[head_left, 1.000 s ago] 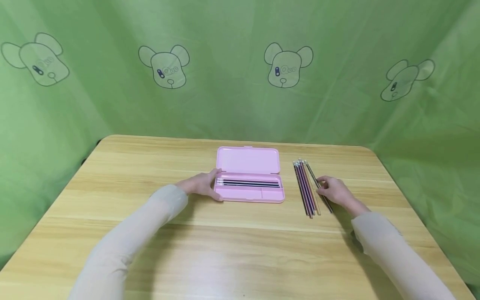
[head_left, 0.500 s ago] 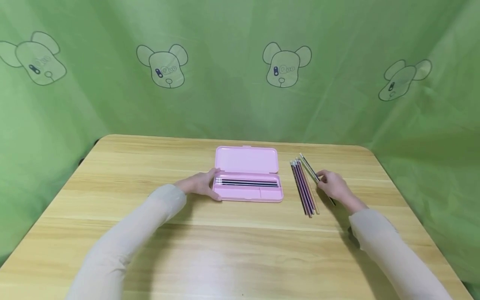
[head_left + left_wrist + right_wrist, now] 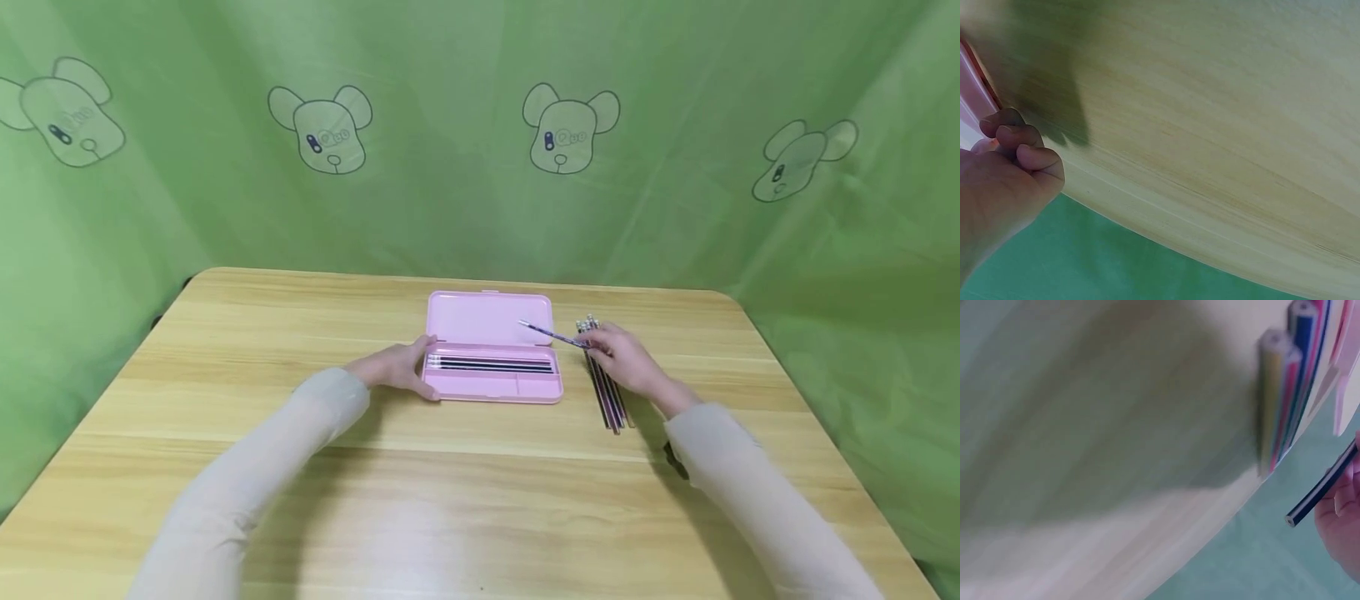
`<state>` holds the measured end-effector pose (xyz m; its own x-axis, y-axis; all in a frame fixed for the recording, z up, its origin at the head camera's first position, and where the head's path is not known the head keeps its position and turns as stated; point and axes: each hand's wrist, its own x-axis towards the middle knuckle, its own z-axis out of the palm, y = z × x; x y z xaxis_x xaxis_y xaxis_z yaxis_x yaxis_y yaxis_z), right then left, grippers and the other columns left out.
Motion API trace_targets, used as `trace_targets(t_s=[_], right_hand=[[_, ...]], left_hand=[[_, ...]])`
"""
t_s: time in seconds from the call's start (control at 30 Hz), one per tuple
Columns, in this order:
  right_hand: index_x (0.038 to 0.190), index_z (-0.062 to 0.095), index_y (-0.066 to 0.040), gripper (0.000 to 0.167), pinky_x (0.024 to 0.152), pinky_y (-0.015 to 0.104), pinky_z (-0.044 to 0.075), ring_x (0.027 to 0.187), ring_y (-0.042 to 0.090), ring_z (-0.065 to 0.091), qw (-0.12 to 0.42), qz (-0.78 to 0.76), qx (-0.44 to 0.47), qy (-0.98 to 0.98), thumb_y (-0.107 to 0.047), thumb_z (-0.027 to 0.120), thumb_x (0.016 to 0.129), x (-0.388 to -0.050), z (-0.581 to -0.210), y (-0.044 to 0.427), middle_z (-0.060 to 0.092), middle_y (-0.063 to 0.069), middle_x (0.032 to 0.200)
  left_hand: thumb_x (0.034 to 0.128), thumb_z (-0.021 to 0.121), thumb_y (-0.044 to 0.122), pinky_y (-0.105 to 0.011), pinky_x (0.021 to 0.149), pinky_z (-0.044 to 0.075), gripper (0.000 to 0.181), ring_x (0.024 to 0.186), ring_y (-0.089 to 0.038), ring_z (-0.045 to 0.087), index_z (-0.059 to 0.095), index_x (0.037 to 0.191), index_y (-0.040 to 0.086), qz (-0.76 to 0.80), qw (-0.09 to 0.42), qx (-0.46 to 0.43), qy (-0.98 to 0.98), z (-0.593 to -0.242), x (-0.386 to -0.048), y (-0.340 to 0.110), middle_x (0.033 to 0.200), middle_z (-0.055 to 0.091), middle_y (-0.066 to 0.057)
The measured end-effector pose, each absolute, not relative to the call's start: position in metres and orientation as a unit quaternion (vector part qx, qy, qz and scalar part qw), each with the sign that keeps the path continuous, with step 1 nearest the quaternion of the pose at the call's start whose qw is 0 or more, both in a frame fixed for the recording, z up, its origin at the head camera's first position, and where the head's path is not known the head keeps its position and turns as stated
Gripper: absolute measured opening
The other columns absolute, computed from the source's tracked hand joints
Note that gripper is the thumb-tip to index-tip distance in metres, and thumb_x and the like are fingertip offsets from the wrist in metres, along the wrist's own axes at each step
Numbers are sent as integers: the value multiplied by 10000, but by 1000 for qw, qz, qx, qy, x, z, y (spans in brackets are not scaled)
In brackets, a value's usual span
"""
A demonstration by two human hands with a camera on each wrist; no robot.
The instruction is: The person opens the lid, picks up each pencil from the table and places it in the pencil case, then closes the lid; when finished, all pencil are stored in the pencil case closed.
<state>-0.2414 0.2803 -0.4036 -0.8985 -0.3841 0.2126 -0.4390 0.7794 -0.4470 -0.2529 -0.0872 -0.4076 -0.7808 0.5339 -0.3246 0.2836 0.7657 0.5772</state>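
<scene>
A pink pencil case (image 3: 480,386) lies unfolded on the table, its lid (image 3: 480,317) tipped back. Several dark pencils (image 3: 491,364) lie in its long rear compartment. At the case's left end my left hand (image 3: 393,368) holds it, thumb at the near corner and a finger at the hinge side; in the left wrist view the other fingers are curled. My right hand (image 3: 626,358) pinches a dark pencil (image 3: 551,334), raised, its white-tipped end pointing left over the lid. Beneath that hand lies a bundle of pencils (image 3: 607,400), partly hidden.
The wooden table (image 3: 450,517) has a rounded far edge. Behind it hangs a green curtain (image 3: 450,208) printed with bear faces. The bundle lies a short way right of the case.
My right hand has lifted the dark pencil from the right side of the bundle and swung it left, across the bundle toward the case. The left hand stays at the case's end.
</scene>
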Motion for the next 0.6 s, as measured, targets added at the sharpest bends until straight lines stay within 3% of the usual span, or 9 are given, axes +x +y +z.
trace_targets(t_s=[0.3,0.6], right_hand=[[1046,668,-27,265,697,354,458,751,191,506,66,228,276,-931,51,596,804,-249,-410,252,564,73,831],[1022,679,-29,217,759,386,465,825,212,541,49,232,304,-923,26,583,836,-253,-410,218,591,82,894]], left_hand=[[708,767,359,-457,1083,236,1019,1280,-399,328,127,1446,69,254,238,232,908,-407,-254,-86,1406,322,-267],[710,764,367,-467,1072,253,1027,1270,-401,341,119,1452,71,249,240,229,910,-407,-253,-86,1390,336,-280]])
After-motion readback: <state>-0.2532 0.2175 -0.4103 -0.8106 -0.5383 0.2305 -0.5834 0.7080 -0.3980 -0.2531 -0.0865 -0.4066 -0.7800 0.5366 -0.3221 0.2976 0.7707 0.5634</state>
